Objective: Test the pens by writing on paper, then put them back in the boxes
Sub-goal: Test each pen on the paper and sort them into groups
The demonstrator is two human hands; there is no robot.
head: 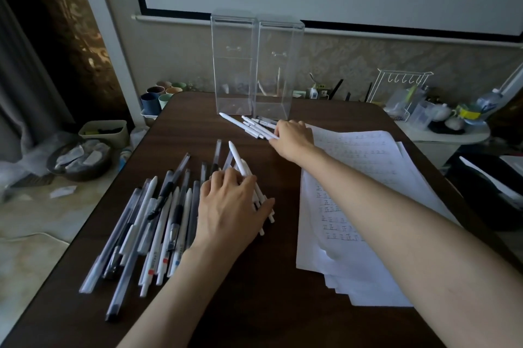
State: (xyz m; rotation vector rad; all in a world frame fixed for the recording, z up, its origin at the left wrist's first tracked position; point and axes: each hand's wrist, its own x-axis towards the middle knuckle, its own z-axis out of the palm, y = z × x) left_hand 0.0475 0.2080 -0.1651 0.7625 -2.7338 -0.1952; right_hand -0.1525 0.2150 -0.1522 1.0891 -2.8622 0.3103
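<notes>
- The far cluster of white pens (249, 125) lies on the dark table (254, 305) at the foot of two tall clear boxes (233, 64); the long axes run from near-right to far-left, with the near ends at the right hand (293, 135).
- The right hand reaches forward and its bent fingers lie over those near ends; whether they pinch the pens or only touch them cannot be told; this hand is the nearer to the boxes.
- The left hand (232, 206) sits closer to the body; its fingers curl round a bundle of white pens (237, 159) with the thumb spread aside; one pen pokes out, pointing away.
- A loose pile of pens (158, 220), clear, grey and white, lies left of that hand, all roughly pointing away.
- The paper (365, 166), several sheets, lies under the right forearm; rows of handwritten 正 can be read.
- Some pile pens carry red or blue tabs; their print is too small to read.
- The next move is probably lifting the far cluster into a box.
</notes>
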